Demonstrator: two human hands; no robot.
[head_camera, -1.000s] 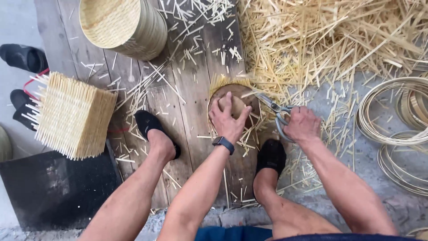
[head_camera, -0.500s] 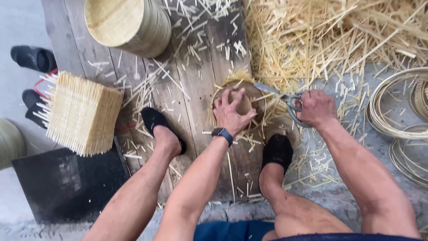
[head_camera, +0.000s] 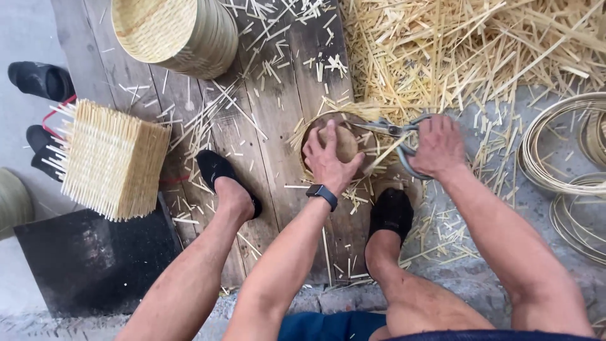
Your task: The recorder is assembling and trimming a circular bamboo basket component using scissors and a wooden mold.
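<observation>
From the head view, my left hand [head_camera: 329, 159] lies spread over the small round woven piece [head_camera: 344, 144] at the centre of the frame, fingers pressed down on its top and rim, holding it against the wooden planks [head_camera: 278, 107]. My right hand [head_camera: 439, 146] is closed around the handles of the metal shears [head_camera: 392, 136], whose blades point left and reach the upper right edge of the woven piece. A second ago the shears sat lower and further right of the piece, with my right hand well out over the grey ground; half a second ago it had drawn closer. Now the blades touch the rim where loose strip ends stick out, so the trimming of that edge looks to be under way, I judge. My left hand has barely shifted; it keeps the piece pinned in the same spot between my two black shoes [head_camera: 221, 177].

In the upper left stands a large round woven basket [head_camera: 173, 31], at the left a square woven block [head_camera: 110, 158], and cut strips [head_camera: 473, 50] litter the upper right.
</observation>
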